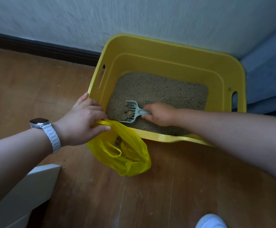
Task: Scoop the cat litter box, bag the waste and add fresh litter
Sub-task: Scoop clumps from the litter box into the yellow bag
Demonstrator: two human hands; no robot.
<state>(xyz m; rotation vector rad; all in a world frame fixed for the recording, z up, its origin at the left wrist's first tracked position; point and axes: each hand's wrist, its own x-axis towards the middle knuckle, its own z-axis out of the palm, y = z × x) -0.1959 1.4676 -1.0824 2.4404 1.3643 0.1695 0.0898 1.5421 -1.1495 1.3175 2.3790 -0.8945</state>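
A yellow litter box [150, 46] stands on the wooden floor against the wall, with tan litter [160, 89] spread over its bottom. My right hand [160, 115] grips the handle of a grey slotted scoop [131, 112] inside the box. Brown clumps [127, 111] lie on the scoop's blade, near the box's front left corner. My left hand [84, 119] holds one handle of a yellow plastic bag [127, 155] at that corner, fingers over the box rim. The bag hangs open outside the box, and some waste shows inside it.
A white panel [27, 193] juts in at the lower left. A blue upholstered piece [268, 66] stands right of the box. A white shoe tip [211, 222] shows at the bottom edge. Bits of litter are scattered on the floor [56, 157] near my left wrist.
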